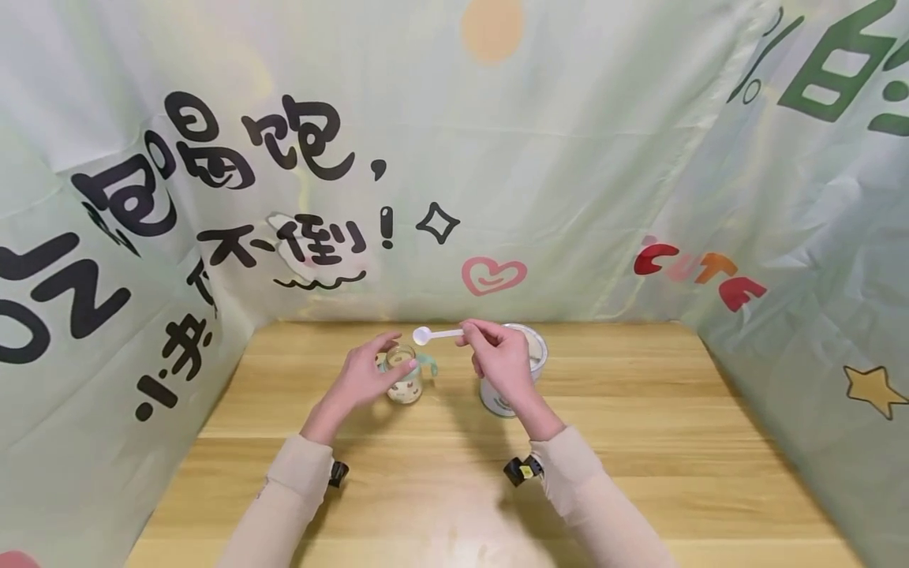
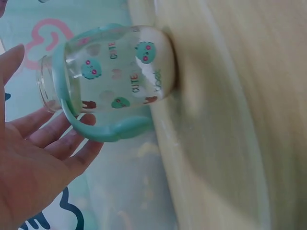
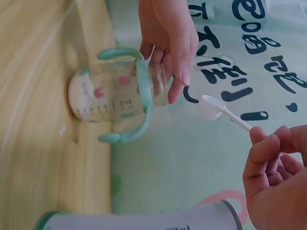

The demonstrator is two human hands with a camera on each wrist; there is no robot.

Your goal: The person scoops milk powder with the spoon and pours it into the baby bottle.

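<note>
A clear baby bottle (image 1: 405,390) with mint-green handles stands uncapped on the table, white powder in its bottom (image 2: 160,62). Around its neck is my left hand (image 1: 360,377), fingers (image 2: 57,136) loosely extended beside the neck and handle. In the left wrist view the thumb stays apart from the glass. My right hand (image 1: 503,361) pinches the handle of a small white measuring scoop (image 3: 213,106), which points left toward the bottle, its bowl higher than the bottle's mouth. Whether the bowl holds powder, I cannot tell. Behind the right hand stands an open white can (image 1: 499,399), partly hidden.
Beneath everything is a wooden table (image 1: 639,442). Printed pale-green fabric (image 1: 568,181) closes in the back and both sides, meeting the table's far edge just behind the bottle and can. Each wrist wears a small black camera (image 1: 523,471).
</note>
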